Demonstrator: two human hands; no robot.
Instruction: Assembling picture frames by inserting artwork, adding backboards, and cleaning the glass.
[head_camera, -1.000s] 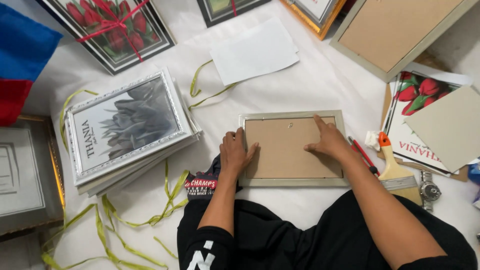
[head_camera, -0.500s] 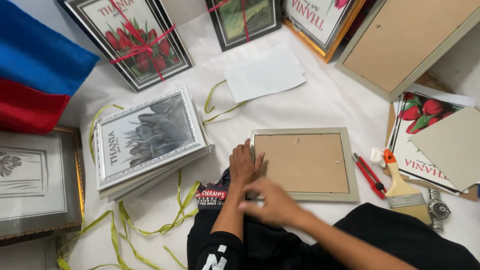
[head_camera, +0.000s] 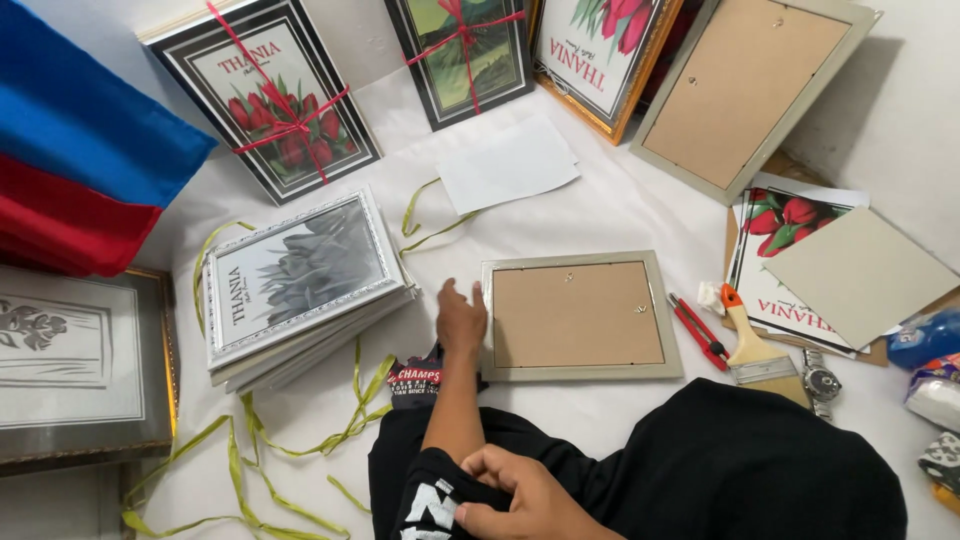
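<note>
Ribbon-tied framed pictures (head_camera: 280, 100): three. Face-down frames (head_camera: 580, 315): two. Paintbrush (head_camera: 755, 345): one. Red cutter (head_camera: 698, 330): one. Wristwatch (head_camera: 820, 382): one.
</note>
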